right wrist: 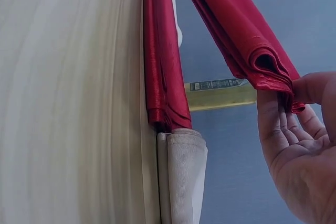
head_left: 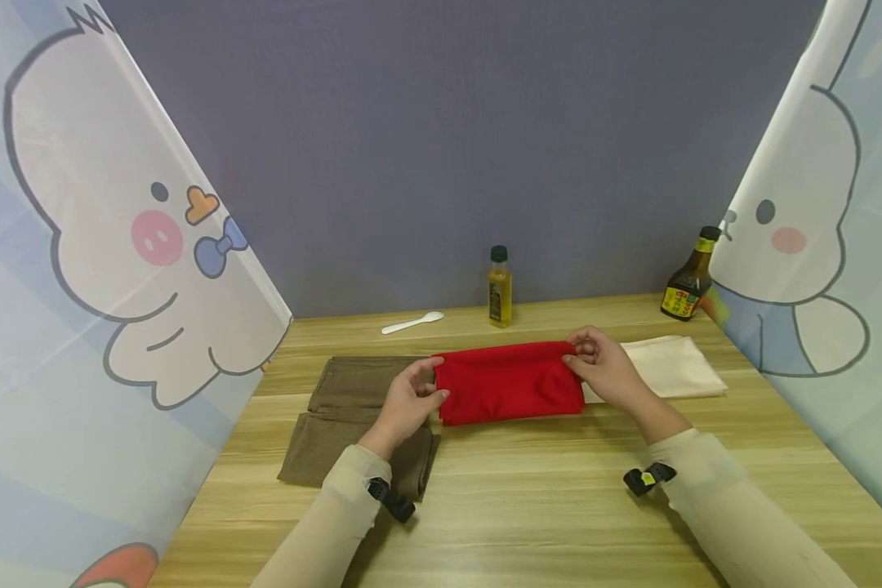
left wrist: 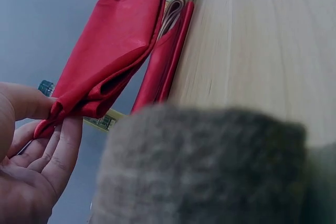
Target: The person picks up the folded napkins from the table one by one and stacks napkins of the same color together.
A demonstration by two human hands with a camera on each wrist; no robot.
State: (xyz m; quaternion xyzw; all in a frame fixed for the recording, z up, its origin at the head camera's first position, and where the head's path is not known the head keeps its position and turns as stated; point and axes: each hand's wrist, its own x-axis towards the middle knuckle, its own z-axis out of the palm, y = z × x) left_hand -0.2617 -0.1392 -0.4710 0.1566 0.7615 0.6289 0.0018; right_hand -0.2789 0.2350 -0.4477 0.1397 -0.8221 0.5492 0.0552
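Note:
A folded red cloth (head_left: 513, 382) is stretched between both hands. My left hand (head_left: 404, 404) pinches its left end between thumb and fingers. At the other end, my right hand (head_left: 608, 371) pinches the right corner the same way. Both wrist views show the cloth raised, its layered folds hanging at the pinched ends. Below it a second folded red cloth (right wrist: 167, 61) lies on the table, mostly hidden in the head view. A folded cream cloth (head_left: 672, 367) adjoins it on the right.
Folded brown cloths (head_left: 367, 382) lie on the wooden table (head_left: 529, 506) at the left, near my left forearm. Behind are a white spoon (head_left: 413, 322) and a small bottle of yellow oil (head_left: 500, 290). A dark sauce bottle (head_left: 687, 282) stands at the back right. Printed panels border both sides.

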